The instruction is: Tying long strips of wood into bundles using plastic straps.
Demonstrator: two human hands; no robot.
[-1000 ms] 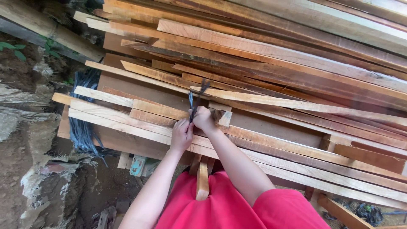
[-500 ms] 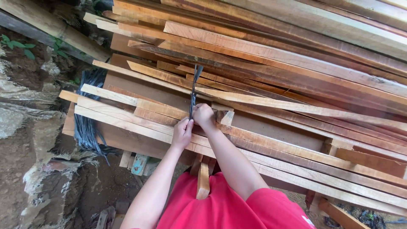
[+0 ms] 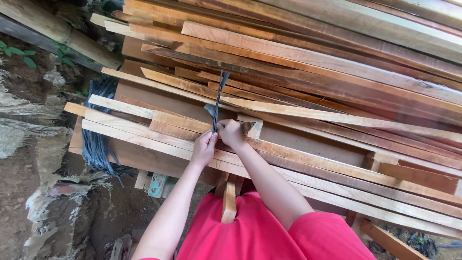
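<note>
Running toward 12 o'clock from the pinch, the dark plastic strap (image 3: 217, 103) stood nearly upright over the wood strips (image 3: 159, 126), left hand (image 3: 204, 148) and right hand (image 3: 232, 134) side by side, fingers (image 3: 213, 136) of both closed tight on its lower end.

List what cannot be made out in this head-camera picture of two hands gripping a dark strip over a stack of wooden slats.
- Lower end of the dark strip: hidden between the left hand and right hand.
- Both hands' fingertips: curled under, so the grip is unclear.
- Wooden slats: far ends cut off by the right edge.
- Bundle of dark strips: its upper part lies under the slats.
- Dark object at bottom right: too small to identify.
</note>
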